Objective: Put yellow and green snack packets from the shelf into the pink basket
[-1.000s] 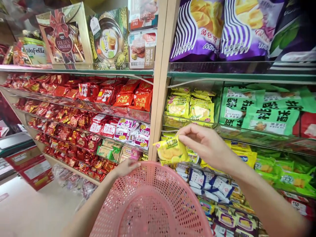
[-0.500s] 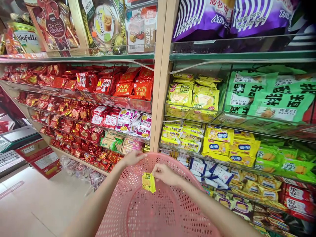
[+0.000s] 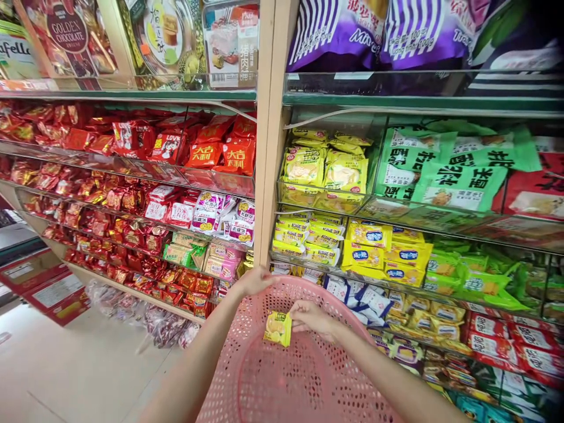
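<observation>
My left hand (image 3: pixel 258 281) grips the far rim of a pink plastic basket (image 3: pixel 282 382) with many small holes in its wall. Inside the basket's mouth, my right hand (image 3: pixel 312 319) pinches a small yellow snack packet (image 3: pixel 277 329) by its right edge. The packet hangs above the basket's bottom, its printed front facing me. Just beyond the rim on the right, similar yellow packets (image 3: pixel 307 238) are stacked on a shelf, with larger yellow packets (image 3: pixel 326 170) one shelf higher.
A wooden post (image 3: pixel 267 129) divides two shelf units. Red-wrapped sweets (image 3: pixel 145 235) fill the left shelves; green packets (image 3: pixel 462 182) and purple bags (image 3: pixel 339 35) fill the right. Plastic bags (image 3: pixel 154 320) lie on the floor by a red carton (image 3: pixel 48 288).
The view has shifted, so the shelves appear farther left. My right hand and the yellow packet sit slightly lower and to the right in view. My left hand stays on the rim.
</observation>
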`<state>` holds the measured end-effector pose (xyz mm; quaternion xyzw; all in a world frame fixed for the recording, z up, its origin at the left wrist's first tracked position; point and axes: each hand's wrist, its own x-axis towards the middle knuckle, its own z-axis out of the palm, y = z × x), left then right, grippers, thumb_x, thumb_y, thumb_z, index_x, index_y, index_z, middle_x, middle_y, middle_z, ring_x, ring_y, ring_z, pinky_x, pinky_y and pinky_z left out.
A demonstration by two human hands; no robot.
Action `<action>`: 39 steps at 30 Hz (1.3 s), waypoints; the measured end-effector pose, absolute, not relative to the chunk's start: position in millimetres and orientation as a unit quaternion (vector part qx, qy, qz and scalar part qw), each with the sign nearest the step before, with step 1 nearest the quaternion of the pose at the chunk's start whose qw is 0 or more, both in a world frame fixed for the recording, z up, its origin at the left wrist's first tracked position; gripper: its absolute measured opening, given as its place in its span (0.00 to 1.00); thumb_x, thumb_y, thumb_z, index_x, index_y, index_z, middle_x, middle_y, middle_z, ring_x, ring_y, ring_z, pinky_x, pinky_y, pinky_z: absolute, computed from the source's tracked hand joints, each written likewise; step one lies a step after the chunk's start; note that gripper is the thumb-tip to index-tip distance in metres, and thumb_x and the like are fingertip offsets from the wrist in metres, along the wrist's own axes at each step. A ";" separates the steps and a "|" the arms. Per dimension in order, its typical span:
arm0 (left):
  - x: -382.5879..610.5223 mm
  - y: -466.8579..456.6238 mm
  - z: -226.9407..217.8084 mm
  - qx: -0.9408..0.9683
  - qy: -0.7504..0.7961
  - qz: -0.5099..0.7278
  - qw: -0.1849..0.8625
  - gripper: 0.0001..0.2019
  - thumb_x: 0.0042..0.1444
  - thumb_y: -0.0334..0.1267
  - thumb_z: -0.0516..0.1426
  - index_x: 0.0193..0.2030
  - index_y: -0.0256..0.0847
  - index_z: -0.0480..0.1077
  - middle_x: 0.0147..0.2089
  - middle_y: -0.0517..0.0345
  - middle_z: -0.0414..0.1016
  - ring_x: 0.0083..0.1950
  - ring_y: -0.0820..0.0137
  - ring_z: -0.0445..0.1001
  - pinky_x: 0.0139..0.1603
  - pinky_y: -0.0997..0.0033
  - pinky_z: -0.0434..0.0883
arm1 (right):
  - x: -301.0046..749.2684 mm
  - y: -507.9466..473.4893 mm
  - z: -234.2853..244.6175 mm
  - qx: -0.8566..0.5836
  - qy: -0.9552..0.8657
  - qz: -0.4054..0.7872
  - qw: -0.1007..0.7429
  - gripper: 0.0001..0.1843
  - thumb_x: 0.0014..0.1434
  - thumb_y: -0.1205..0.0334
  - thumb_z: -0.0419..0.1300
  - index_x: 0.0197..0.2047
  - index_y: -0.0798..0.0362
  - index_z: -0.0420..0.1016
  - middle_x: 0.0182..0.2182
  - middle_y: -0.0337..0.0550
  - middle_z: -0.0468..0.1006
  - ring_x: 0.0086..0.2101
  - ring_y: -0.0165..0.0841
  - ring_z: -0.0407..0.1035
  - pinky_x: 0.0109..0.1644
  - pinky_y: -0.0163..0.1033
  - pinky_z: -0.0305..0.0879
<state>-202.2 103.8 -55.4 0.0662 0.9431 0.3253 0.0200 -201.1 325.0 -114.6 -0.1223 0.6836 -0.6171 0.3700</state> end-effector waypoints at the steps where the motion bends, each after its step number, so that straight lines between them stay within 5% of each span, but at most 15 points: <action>1: -202.5 105.8 -53.9 0.065 0.945 0.319 0.021 0.27 0.49 0.63 0.51 0.17 0.40 0.56 0.20 0.67 0.47 0.25 0.76 0.50 0.26 0.73 0.49 | -201.4 325.7 -115.9 -0.116 0.684 -0.616 0.374 0.21 0.40 0.50 0.68 0.29 0.54 0.65 0.29 0.39 0.76 0.32 0.30 0.73 0.41 0.39 0.70; 8: -206.8 109.6 -47.5 0.059 0.955 0.291 0.027 0.26 0.49 0.63 0.50 0.19 0.39 0.61 0.20 0.66 0.50 0.25 0.75 0.54 0.26 0.74 0.50 | -205.2 321.1 -120.7 -0.105 0.700 -0.598 0.375 0.14 0.46 0.56 0.66 0.30 0.54 0.65 0.29 0.40 0.77 0.33 0.31 0.75 0.41 0.39 0.71; 15: -211.1 107.7 -52.7 0.060 0.954 0.292 0.024 0.26 0.51 0.62 0.50 0.21 0.39 0.64 0.21 0.66 0.51 0.26 0.74 0.55 0.26 0.75 0.52 | -214.4 320.4 -142.3 -0.087 0.776 -0.533 0.327 0.05 0.53 0.65 0.58 0.29 0.54 0.64 0.23 0.34 0.74 0.24 0.27 0.73 0.28 0.31 0.67; 26: -210.2 107.5 -54.6 0.079 0.950 0.302 0.005 0.26 0.54 0.61 0.46 0.22 0.39 0.63 0.22 0.66 0.50 0.26 0.74 0.53 0.27 0.75 0.51 | -216.7 316.6 -150.5 -0.137 0.886 -0.385 0.218 0.08 0.55 0.71 0.51 0.27 0.54 0.68 0.16 0.34 0.70 0.22 0.30 0.73 0.22 0.27 0.58; 33: -211.6 105.6 -60.5 0.077 0.950 0.303 -0.012 0.26 0.54 0.62 0.45 0.21 0.40 0.58 0.24 0.66 0.49 0.28 0.74 0.53 0.28 0.75 0.50 | -205.0 326.1 -85.7 -0.220 0.930 -0.275 0.109 0.08 0.50 0.74 0.54 0.27 0.56 0.73 0.27 0.44 0.78 0.33 0.37 0.73 0.34 0.34 0.59; 39: -210.8 104.6 -62.6 0.068 0.949 0.306 -0.017 0.27 0.54 0.63 0.45 0.21 0.40 0.59 0.24 0.66 0.50 0.28 0.73 0.55 0.28 0.75 0.52 | -188.2 335.4 40.1 -0.322 0.913 -0.250 0.011 0.09 0.57 0.64 0.55 0.36 0.51 0.76 0.32 0.42 0.79 0.35 0.35 0.71 0.35 0.34 0.58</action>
